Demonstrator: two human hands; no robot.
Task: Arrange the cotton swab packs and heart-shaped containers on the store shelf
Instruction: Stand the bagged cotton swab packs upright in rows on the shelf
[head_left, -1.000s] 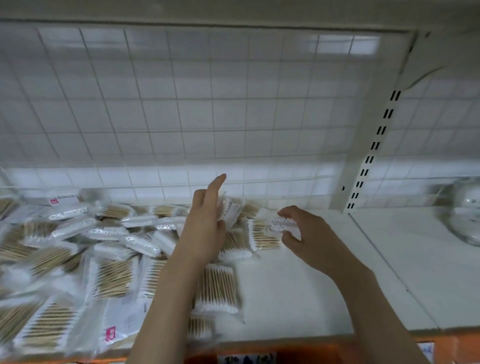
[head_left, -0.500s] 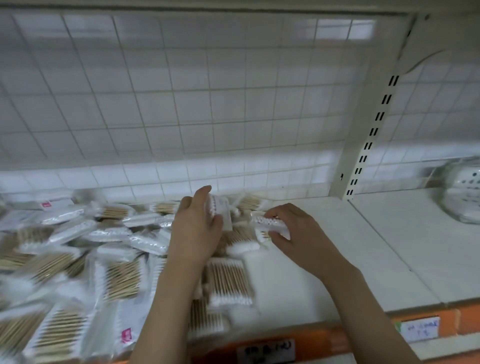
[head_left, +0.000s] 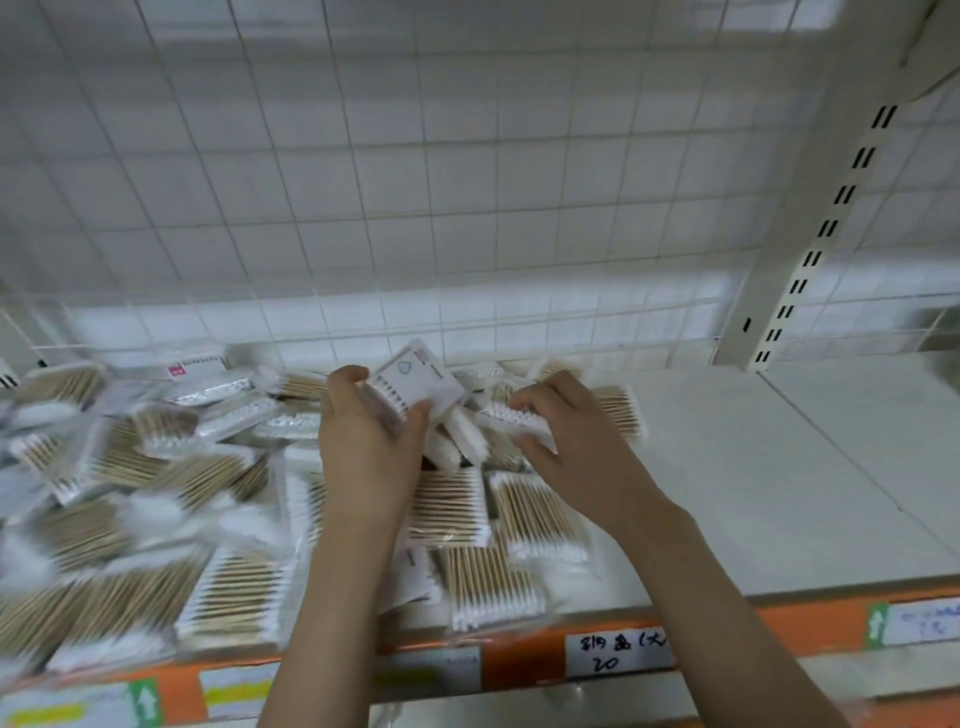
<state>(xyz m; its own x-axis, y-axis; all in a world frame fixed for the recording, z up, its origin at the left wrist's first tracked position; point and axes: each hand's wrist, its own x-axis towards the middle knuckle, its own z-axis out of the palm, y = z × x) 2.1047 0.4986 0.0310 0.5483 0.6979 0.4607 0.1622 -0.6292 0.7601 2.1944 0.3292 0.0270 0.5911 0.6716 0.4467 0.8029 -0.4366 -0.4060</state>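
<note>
Clear packs of wooden-stick cotton swabs (head_left: 156, 499) lie heaped over the left half of the white shelf (head_left: 779, 467). My left hand (head_left: 363, 447) grips a small stack of white swab packs (head_left: 415, 387), held tilted above the pile. My right hand (head_left: 576, 447) pinches another white swab pack (head_left: 514, 415) just to the right of that stack. More flat packs (head_left: 540, 519) lie below both hands near the front edge. No heart-shaped container is in view.
A white wire grid (head_left: 415, 182) backs the shelf. A slotted upright post (head_left: 810, 234) stands at the right. The orange front rail (head_left: 519, 660) carries price labels, one handwritten (head_left: 618, 652).
Both hands have moved closer together over the pile. The left hand now grips a stack of packs and lifts it; the view has tilted down and the right-hand object has left the frame.
</note>
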